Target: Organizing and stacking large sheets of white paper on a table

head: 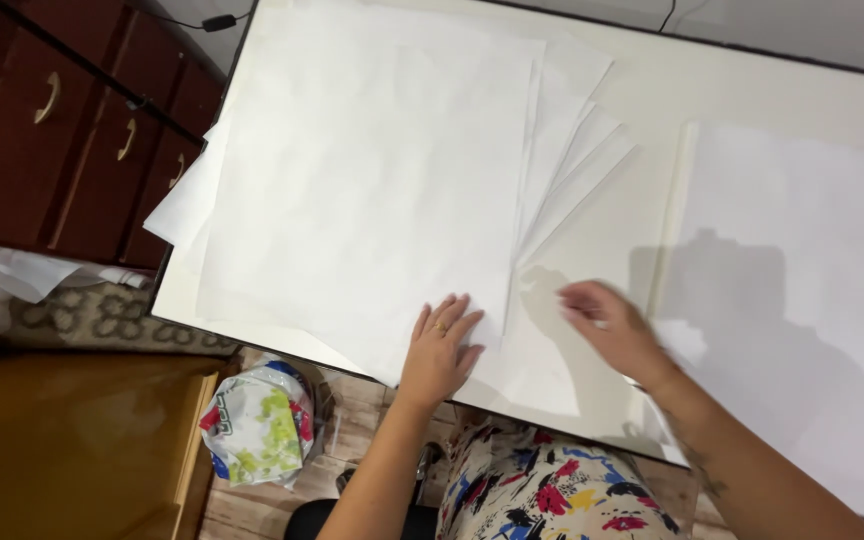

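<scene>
My left hand (439,352) lies flat, fingers spread, on the near corner of a loose stack of large white paper sheets (372,180) fanned out on a white table (642,110). A ring shows on one finger. My right hand (607,325) hovers just right of the stack, blurred, fingers loosely apart, over the bare strip of table between the stack and a second pile of white sheets (802,280) at the right. Neither hand grips anything.
A dark wooden chest of drawers (62,130) stands left of the table. Below it are a patterned rug, a brown wooden surface (72,440) and a colourful plastic bag (257,425) on the floor. A cable runs along the table's far edge.
</scene>
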